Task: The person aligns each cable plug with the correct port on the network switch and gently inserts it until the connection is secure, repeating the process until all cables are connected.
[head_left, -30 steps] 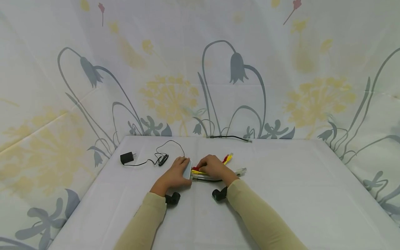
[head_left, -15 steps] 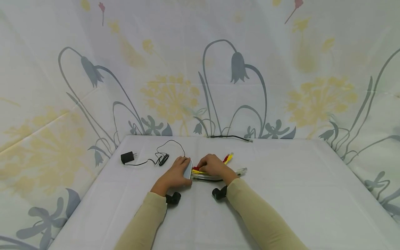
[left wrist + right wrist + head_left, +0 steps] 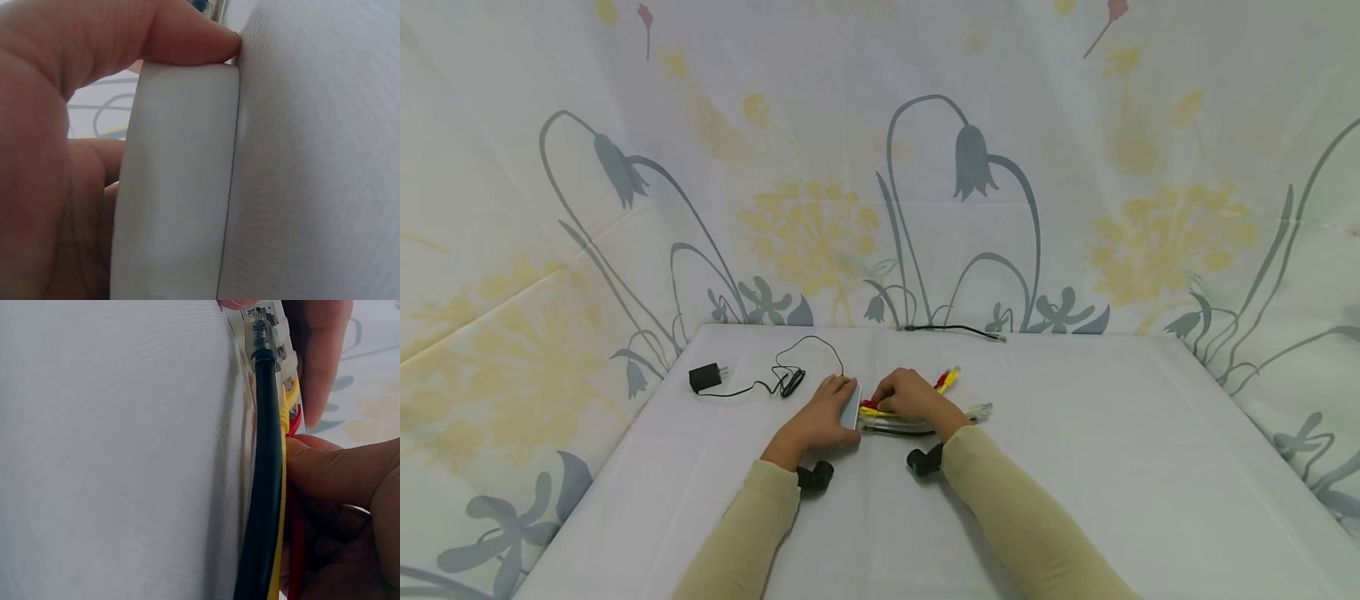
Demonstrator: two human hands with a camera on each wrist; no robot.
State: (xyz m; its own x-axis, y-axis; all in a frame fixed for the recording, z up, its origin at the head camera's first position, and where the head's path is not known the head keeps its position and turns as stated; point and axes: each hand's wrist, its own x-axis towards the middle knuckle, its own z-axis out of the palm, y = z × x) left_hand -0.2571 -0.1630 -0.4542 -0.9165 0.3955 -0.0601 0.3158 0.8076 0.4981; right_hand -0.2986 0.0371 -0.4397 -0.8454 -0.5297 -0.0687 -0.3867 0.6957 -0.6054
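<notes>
In the head view my left hand [image 3: 822, 417] grips a small white network switch [image 3: 851, 407] by its ends. The thumb presses on the near end, and the left wrist view shows the switch's plain white side [image 3: 178, 175] close up. My right hand [image 3: 917, 397] pinches a red Ethernet cable [image 3: 296, 553] just by the port side. A yellow cable [image 3: 877, 413] and a black cable [image 3: 265, 456] run to the ports beside it. The black cable's clear plug [image 3: 259, 331] sits at a port. Fingers hide the red cable's plug, so how deep it sits cannot be told.
A black power adapter [image 3: 705, 378] lies at the left, its thin cord [image 3: 790, 383] looping to the switch. Another short black cable [image 3: 952, 328] lies along the table's back edge. Loose cable ends [image 3: 951, 377] stick out past the right hand. A patterned cloth [image 3: 880, 167] hangs behind.
</notes>
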